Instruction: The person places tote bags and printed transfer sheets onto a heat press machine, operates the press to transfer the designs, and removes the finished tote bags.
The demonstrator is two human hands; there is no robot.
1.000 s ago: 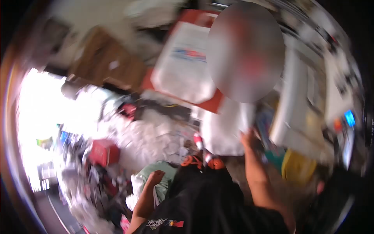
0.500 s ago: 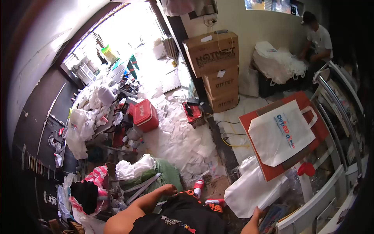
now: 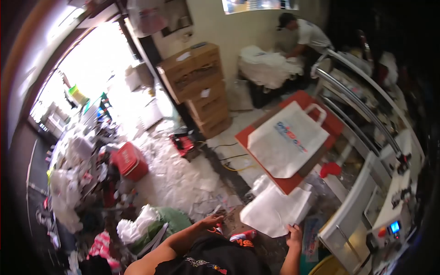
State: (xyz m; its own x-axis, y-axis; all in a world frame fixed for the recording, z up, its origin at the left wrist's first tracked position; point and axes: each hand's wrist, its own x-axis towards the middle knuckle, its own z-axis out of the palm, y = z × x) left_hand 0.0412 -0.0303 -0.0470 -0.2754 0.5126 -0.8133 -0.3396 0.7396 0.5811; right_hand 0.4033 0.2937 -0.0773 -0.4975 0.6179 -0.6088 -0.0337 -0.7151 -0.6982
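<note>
My right hand (image 3: 294, 234) is at the lower right edge of a blank white bag (image 3: 275, 211), with its fingers curled at the bag's edge. My left hand (image 3: 212, 222) hangs in front of my body, above the floor and near my feet; its fingers are blurred, and nothing clear shows in it. Past the blank bag, a printed white bag (image 3: 288, 140) with handles lies flat on a red-orange board (image 3: 332, 120).
A machine with metal bars (image 3: 362, 107) and a lit control panel (image 3: 394, 227) stands at right. Stacked cardboard boxes (image 3: 195, 75), a red cooler (image 3: 131, 161) and a green sack (image 3: 172, 221) are at left and centre. A person (image 3: 308, 34) bends over a white pile (image 3: 266, 64).
The view has turned to the right since half a second ago, bringing the control panel into sight. The person at the back now leans further over the white pile. My left hand reaches further forward.
</note>
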